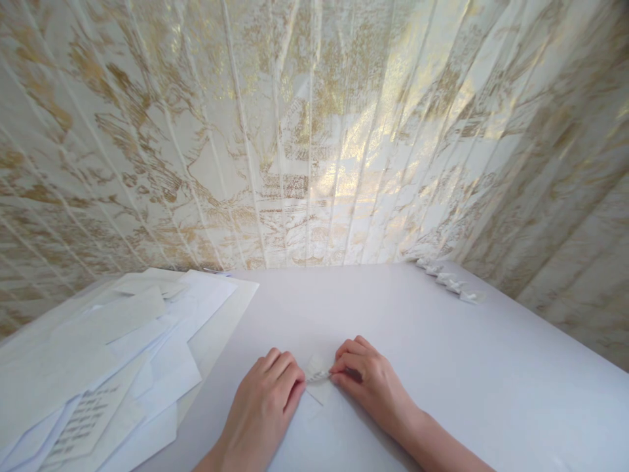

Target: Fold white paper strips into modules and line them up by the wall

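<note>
A small folded piece of white paper [318, 371] with dark print along one edge lies between my hands, low on the white table. My left hand [272, 390] is closed at its left end, fingers curled down and the fingertips partly hidden. At the right end, my right hand [366, 377] pinches the paper between thumb and forefinger. A thin dark line shows on the table just below the paper; I cannot make out what it is.
Loose white paper sheets [147, 347] pile up at the left, one with dark print [88, 416]. Several small folded paper pieces [449, 282] stand in a row at the table's back right. A gold-patterned curtain [304, 164] rises behind the white table [491, 393].
</note>
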{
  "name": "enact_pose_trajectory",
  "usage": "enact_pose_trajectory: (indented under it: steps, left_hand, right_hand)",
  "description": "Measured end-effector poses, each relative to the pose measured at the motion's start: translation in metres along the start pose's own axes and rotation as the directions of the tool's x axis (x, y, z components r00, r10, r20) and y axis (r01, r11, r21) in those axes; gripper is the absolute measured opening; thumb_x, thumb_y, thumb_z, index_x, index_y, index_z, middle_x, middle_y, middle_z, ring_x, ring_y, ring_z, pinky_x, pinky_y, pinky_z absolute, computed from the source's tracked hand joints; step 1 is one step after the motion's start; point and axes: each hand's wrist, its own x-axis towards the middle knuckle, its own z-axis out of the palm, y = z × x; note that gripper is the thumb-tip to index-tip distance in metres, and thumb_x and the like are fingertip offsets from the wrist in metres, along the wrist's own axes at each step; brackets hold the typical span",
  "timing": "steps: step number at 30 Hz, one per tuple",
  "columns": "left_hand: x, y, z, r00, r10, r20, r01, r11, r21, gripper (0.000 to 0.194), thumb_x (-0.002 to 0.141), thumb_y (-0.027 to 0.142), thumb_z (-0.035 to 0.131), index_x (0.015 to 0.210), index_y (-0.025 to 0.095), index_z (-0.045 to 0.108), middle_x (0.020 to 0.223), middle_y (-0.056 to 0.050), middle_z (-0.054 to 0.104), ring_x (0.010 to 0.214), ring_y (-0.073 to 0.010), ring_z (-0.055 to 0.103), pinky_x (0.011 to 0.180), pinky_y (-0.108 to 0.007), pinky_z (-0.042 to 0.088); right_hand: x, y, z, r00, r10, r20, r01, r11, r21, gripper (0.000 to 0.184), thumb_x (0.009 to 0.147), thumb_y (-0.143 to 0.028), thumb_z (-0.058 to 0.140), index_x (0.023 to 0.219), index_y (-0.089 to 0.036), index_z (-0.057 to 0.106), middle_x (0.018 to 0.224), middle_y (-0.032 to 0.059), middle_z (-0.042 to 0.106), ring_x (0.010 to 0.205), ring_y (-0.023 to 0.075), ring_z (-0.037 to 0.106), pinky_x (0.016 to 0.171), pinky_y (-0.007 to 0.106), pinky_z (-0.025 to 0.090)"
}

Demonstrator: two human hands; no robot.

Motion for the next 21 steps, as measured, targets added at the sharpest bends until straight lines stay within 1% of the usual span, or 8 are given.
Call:
enact_pose_trajectory:
  steps: [3,8,13,17,19,21]
  left_hand:
    - [0.002,-0.001,0.000,0.998,-0.059,-0.001,0.059,0.998,-0.023,0.017,0.094,0.013,0.050,0.080,0.019,0.057,0.084,-0.002,0.059,0.083,-0.0216,0.055,0.072,-0.036,0.042]
    - [0.005,-0.002,-0.001,0.992,-0.126,0.019,0.127,0.990,-0.056,0.019,0.095,0.017,0.048,0.078,0.019,0.056,0.087,-0.003,0.057,0.083,-0.0220,0.054,0.074,-0.038,0.042]
    - [0.005,-0.002,-0.002,0.990,-0.137,0.037,0.140,0.986,-0.088,0.016,0.095,0.016,0.049,0.081,0.019,0.057,0.090,-0.003,0.057,0.086,-0.0224,0.053,0.077,-0.039,0.041]
    - [0.008,0.000,-0.002,0.988,-0.151,0.042,0.155,0.983,-0.101,0.016,0.094,0.022,0.053,0.079,0.019,0.056,0.088,-0.002,0.057,0.086,-0.0224,0.052,0.077,-0.039,0.040]
    - [0.011,0.001,0.000,0.987,-0.156,0.042,0.159,0.982,-0.100,0.019,0.095,0.025,0.052,0.077,0.020,0.056,0.088,-0.002,0.057,0.087,-0.0228,0.051,0.077,-0.039,0.040]
    - [0.015,0.002,0.001,0.987,-0.156,0.041,0.159,0.982,-0.098,0.020,0.095,0.025,0.050,0.076,0.020,0.055,0.090,-0.003,0.057,0.089,-0.0232,0.051,0.077,-0.039,0.039]
  right_hand:
    - [0.004,0.000,-0.001,0.997,0.073,-0.008,-0.073,0.997,0.008,0.019,0.086,-0.009,0.067,0.071,-0.021,0.067,0.079,0.0008,0.066,0.080,0.0185,0.057,0.071,0.029,0.047]
    - [0.009,-0.002,0.002,0.990,0.144,0.006,-0.144,0.990,-0.015,0.015,0.085,-0.011,0.069,0.072,-0.019,0.066,0.078,0.0006,0.063,0.080,0.0184,0.054,0.074,0.031,0.043]
    - [0.013,-0.003,0.002,0.986,0.165,0.036,-0.164,0.986,-0.034,0.016,0.085,-0.012,0.070,0.072,-0.018,0.064,0.077,-0.0005,0.061,0.078,0.0169,0.053,0.075,0.031,0.040]
    - [0.015,-0.003,0.002,0.984,0.169,0.054,-0.167,0.985,-0.043,0.017,0.085,-0.012,0.070,0.070,-0.017,0.063,0.076,-0.0009,0.059,0.078,0.0164,0.052,0.074,0.030,0.038]
    - [0.016,-0.003,0.002,0.984,0.171,0.057,-0.168,0.985,-0.045,0.018,0.085,-0.012,0.070,0.069,-0.017,0.063,0.076,-0.0009,0.059,0.078,0.0164,0.052,0.074,0.030,0.038]
    - [0.016,-0.003,0.003,0.983,0.176,0.055,-0.174,0.984,-0.048,0.019,0.085,-0.012,0.070,0.069,-0.017,0.062,0.077,-0.0007,0.059,0.078,0.0166,0.052,0.074,0.030,0.038]
